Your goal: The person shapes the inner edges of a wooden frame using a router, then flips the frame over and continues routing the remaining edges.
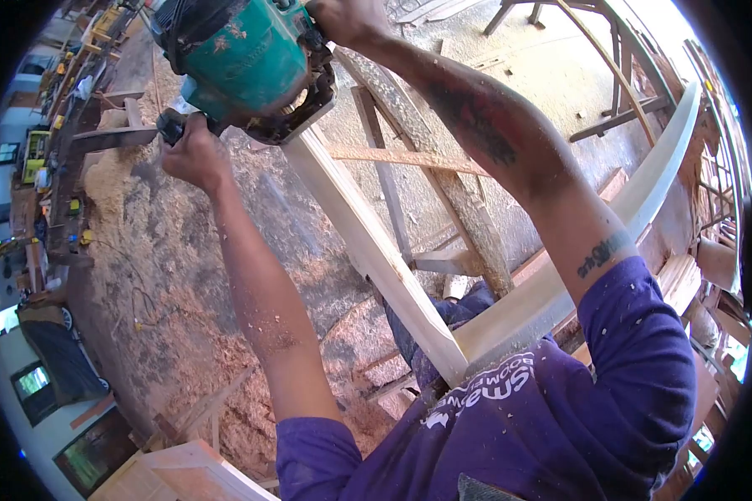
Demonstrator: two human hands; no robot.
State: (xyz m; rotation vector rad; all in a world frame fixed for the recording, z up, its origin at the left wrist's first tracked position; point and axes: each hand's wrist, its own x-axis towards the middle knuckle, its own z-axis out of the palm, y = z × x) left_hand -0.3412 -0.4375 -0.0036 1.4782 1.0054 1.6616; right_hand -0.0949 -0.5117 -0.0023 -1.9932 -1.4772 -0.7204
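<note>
Both hands on a teal power tool (246, 63), which looks like a router, held at the top of the view. The left hand (194, 154) has its grip closed tight round a black side handle, knuckles toward the camera. The right hand (347, 18) is clamped on the tool's opposite side, grip shut (the handle itself is hidden under the hand, which is partly cut by the frame edge). The tool's base sits on the upper end of a pale squared beam (368, 242), which runs diagonally down toward the person's purple shirt (543, 417). A curved pale timber (643, 192) meets the beam's lower end. A rough grey plank (443, 184) lies just behind the beam. Below it, sawdust (184, 275) lies thick over the floor, and specks of it cling to the left forearm.
</note>
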